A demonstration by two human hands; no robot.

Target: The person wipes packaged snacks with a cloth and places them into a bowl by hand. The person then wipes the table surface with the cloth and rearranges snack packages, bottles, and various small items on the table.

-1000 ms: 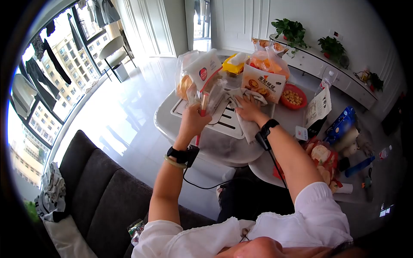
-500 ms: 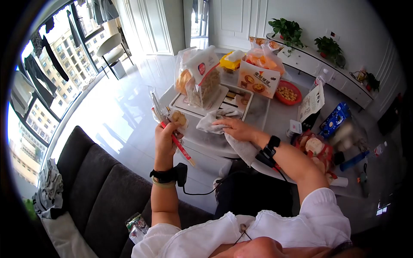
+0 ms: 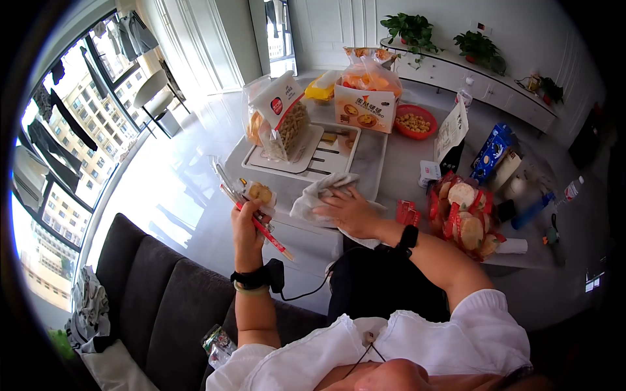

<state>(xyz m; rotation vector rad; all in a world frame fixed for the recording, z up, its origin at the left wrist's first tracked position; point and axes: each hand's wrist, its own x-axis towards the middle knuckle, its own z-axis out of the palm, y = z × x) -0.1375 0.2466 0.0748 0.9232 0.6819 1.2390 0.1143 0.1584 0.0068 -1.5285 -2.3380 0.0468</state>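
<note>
Holding printed pkt (image 3: 266, 232); cloth (image 3: 312, 201) under RH (image 3: 350, 214)

- A home's living room is shown.
- Clothes (image 3: 72, 120) are hung by tall windows (image 3: 81, 189).
- Potted plants (image 3: 409, 30) are set on a white cabinet (image 3: 447, 73).
- A dark sofa (image 3: 186, 303) is seen.

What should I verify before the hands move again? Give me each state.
1. Left hand gripping the red stick: ok.
2. Right hand on the cloth: ok, laid over it.
3. Cloth wholly on the table: not ok, part hangs past the edge.
4. Surface under the cloth dry: cannot tell, hidden.
5. Red bowl upright, contents inside: ok.
</note>
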